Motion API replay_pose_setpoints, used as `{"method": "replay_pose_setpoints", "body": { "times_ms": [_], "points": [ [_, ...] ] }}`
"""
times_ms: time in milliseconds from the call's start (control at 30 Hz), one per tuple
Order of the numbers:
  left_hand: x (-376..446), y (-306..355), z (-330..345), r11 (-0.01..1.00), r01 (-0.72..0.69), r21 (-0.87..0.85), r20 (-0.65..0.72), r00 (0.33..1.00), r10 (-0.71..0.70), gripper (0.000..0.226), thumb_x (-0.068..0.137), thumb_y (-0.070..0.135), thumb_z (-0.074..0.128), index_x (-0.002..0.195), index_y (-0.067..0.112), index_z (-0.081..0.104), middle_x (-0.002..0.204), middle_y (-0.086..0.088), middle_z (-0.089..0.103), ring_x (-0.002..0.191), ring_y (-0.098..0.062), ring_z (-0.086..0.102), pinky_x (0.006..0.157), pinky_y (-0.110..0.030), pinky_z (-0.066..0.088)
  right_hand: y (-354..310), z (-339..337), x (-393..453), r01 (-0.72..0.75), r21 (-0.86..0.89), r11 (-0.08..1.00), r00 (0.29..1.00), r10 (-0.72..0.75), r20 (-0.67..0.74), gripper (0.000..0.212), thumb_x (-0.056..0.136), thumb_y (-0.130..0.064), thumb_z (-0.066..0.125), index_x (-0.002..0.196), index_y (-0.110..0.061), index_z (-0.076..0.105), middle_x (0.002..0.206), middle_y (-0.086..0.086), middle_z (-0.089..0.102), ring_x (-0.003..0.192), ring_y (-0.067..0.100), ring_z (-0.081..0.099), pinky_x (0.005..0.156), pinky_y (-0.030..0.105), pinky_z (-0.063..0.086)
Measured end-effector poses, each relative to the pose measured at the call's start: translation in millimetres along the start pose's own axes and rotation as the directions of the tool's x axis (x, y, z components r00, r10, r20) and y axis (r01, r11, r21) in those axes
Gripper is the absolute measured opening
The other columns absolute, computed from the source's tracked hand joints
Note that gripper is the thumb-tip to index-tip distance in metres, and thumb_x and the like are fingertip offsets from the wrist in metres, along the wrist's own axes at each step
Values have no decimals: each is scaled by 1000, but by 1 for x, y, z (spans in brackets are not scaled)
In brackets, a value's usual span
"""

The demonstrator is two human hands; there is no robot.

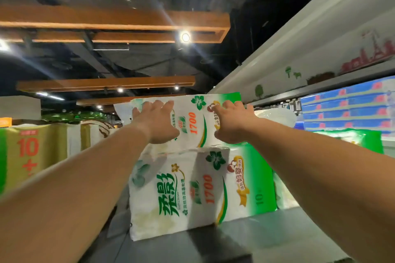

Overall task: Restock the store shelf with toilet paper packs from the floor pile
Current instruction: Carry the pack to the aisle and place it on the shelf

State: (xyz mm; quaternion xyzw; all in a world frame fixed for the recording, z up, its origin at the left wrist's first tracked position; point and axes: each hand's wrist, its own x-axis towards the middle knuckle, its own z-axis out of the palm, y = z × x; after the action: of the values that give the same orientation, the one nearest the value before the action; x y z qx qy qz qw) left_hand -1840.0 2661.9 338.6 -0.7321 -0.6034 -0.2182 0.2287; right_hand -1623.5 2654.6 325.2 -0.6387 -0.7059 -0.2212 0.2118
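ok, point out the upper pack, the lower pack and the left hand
upper pack [195, 121]: head view, on its white printed face between the hands.
lower pack [198, 190]: head view, middle of its front face.
left hand [157, 123]: head view, back of the hand.

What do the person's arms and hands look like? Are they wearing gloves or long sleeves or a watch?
No gloves. The left hand and the right hand are both bare, and both forearms are bare all the way to the picture's edge, so no sleeves show. No watch, bracelet or ring can be seen on the wrists or fingers. The picture is a little blurry, so something very small could be missed.
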Motion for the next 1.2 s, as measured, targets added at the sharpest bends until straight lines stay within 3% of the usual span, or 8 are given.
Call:
{"method": "replay_pose_setpoints", "body": {
  "times_ms": [300,567,667,900,1200],
  "points": [
    [-125,46,5,977,-202,-66,179,961,211,94,86,52,62,161,31,10,163,-9,25,147,-36,24,115,-57,25,-17,-18,-180,-137,-124,983,966,160,201,77,93,-47,57,158,-30,21,160,15,27,148,40,23,120,65,14],
    [-229,130,15,893,-417,-168,194,874,445,92,86,53,63,161,30,15,162,-9,27,146,-36,25,115,-55,28,28,-36,-357,-379,-183,907,868,417,270,74,90,-48,60,154,-31,29,152,10,36,141,37,34,115,57,27],
    [-264,177,20,850,-480,-216,213,827,521,90,86,54,61,160,31,16,155,-9,35,141,-37,31,110,-52,32,49,-53,-417,-461,-209,862,819,504,273,72,92,-48,58,154,-28,29,153,12,34,142,38,33,115,58,24],
    [-370,299,26,682,-667,-300,180,663,727,87,85,58,58,159,30,21,152,-9,39,138,-35,37,109,-51,37,94,-82,-575,-618,-296,728,636,685,356,72,95,-45,55,157,-26,24,156,13,30,145,40,25,116,65,21],
    [-500,415,31,454,-770,-447,197,411,890,86,86,56,58,159,30,21,155,-8,37,142,-34,34,114,-49,32,114,-112,-749,-804,-401,439,300,882,362,74,94,-46,56,157,-29,23,159,12,26,145,40,26,115,59,25]
  ]
}}
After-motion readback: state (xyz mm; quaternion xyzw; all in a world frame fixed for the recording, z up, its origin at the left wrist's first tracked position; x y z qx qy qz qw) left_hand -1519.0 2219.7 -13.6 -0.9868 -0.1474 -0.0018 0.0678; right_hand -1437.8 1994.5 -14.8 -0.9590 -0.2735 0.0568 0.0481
